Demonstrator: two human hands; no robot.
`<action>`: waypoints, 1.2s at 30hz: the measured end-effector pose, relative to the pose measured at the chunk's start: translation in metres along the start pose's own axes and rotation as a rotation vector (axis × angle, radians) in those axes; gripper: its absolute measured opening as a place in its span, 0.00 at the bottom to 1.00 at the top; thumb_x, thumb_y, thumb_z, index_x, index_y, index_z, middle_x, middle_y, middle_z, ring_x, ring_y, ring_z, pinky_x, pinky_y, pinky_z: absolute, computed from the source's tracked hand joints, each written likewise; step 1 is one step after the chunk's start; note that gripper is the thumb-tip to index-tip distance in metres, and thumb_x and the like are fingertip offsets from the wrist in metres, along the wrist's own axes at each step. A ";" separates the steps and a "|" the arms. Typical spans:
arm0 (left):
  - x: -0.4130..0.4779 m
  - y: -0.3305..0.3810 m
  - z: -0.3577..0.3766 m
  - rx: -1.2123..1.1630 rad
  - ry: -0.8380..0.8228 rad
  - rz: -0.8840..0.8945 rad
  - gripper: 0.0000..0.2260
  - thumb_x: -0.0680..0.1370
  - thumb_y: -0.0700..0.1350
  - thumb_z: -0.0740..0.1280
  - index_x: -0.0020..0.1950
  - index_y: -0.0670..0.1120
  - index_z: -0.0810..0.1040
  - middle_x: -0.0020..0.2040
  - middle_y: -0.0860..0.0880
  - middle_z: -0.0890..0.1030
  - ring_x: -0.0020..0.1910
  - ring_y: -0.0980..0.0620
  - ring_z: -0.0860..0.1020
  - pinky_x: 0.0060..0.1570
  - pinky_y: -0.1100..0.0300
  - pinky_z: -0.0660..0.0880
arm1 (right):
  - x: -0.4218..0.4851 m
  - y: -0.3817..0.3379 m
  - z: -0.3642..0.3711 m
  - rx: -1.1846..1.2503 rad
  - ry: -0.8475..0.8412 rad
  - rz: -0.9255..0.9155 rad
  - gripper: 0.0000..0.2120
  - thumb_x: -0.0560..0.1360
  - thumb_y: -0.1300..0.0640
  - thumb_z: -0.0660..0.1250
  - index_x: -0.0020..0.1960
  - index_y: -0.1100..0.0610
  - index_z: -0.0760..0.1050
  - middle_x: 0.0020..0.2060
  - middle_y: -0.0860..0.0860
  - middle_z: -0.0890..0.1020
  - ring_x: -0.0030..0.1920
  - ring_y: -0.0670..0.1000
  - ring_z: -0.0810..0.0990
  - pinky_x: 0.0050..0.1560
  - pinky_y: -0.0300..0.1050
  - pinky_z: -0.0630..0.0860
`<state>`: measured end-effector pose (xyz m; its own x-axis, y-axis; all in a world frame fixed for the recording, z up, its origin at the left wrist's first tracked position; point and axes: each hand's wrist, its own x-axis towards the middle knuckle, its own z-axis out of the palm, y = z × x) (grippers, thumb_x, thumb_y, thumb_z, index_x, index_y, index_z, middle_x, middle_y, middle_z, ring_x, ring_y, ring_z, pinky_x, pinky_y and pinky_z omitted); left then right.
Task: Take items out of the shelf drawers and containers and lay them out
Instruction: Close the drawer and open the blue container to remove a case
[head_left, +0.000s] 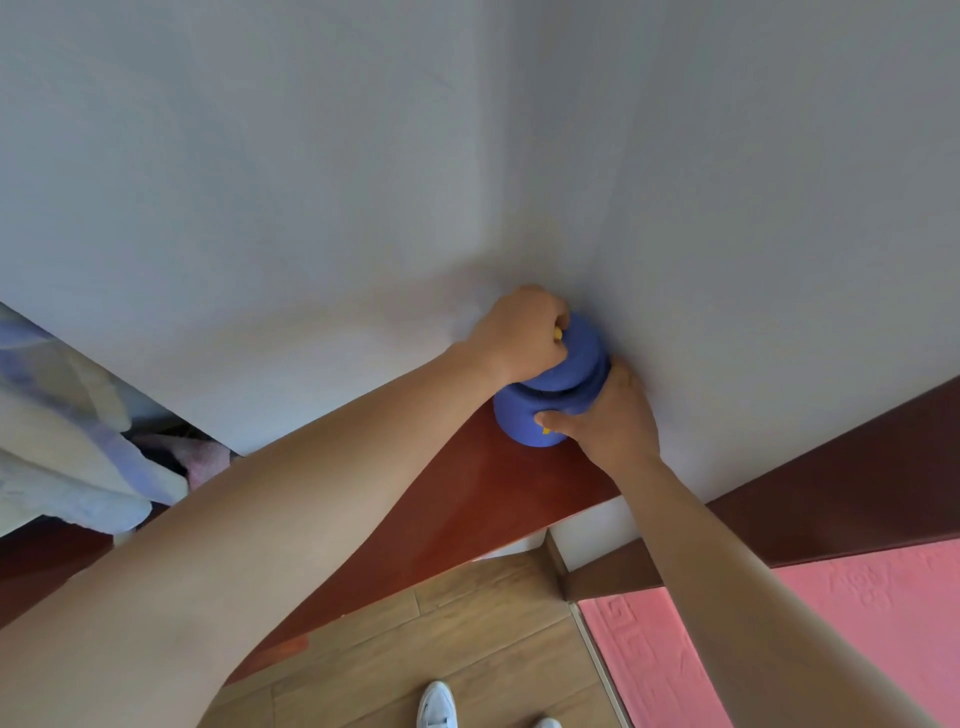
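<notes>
Standing at a white wall (311, 182) corner, we have both arms out over a red-brown shelf (457, 499) that runs along the wall; wood floor (467, 623) below, pink mat (831, 623) at right, pale cloths (67, 441) bunched at far left.

Jar (524, 421), blue, rounded, sits on the shelf tucked right into the corner, touching or just off the wall, can't tell which. Lid (576, 364) is the same blue, domed, tilted toward the wall, looks half off or being worked loose. Small yellow marks show on body and near the lid; what they are, can't tell.

Right hand (608, 415) is wrapped around the jar body from the right side, thumb across the front, clamped on it. Left hand (519, 338) is closed over the lid top from the left, fingers curled tight on it.

Handling guess: matte, smooth surface, looks like plastic or soft rubbery stuff, so probably light and not brittle, but the rounded shape could slip. We'd keep one hand around the widest part of the body as anchor and take the lid at its rim. Contents hidden, so weight is unknown; lift level, corner leaves little room.
</notes>
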<state>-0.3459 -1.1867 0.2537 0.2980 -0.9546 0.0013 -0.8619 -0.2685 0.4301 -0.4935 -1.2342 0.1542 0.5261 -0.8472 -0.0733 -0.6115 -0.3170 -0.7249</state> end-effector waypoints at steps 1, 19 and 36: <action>-0.001 0.000 0.003 0.008 -0.006 -0.002 0.11 0.72 0.40 0.64 0.53 0.43 0.82 0.51 0.43 0.80 0.46 0.45 0.77 0.41 0.59 0.68 | -0.001 -0.001 -0.001 -0.002 0.010 0.005 0.52 0.48 0.30 0.74 0.68 0.50 0.69 0.60 0.45 0.78 0.60 0.50 0.78 0.53 0.53 0.80; 0.000 -0.004 0.034 0.025 0.043 -0.032 0.14 0.80 0.40 0.58 0.61 0.41 0.78 0.58 0.41 0.75 0.55 0.43 0.74 0.44 0.63 0.60 | -0.004 -0.006 -0.004 -0.027 0.015 0.005 0.54 0.46 0.28 0.73 0.68 0.50 0.69 0.61 0.46 0.78 0.61 0.49 0.78 0.54 0.52 0.80; -0.024 -0.012 0.029 -0.074 0.061 -0.038 0.17 0.77 0.40 0.62 0.66 0.42 0.74 0.59 0.41 0.75 0.57 0.42 0.72 0.56 0.53 0.70 | -0.011 -0.011 -0.008 -0.024 -0.021 -0.024 0.51 0.52 0.30 0.73 0.70 0.51 0.68 0.61 0.48 0.78 0.60 0.51 0.78 0.55 0.54 0.80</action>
<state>-0.3546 -1.1640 0.2217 0.3568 -0.9334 0.0379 -0.8172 -0.2922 0.4967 -0.4972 -1.2246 0.1687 0.5525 -0.8305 -0.0707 -0.6128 -0.3472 -0.7099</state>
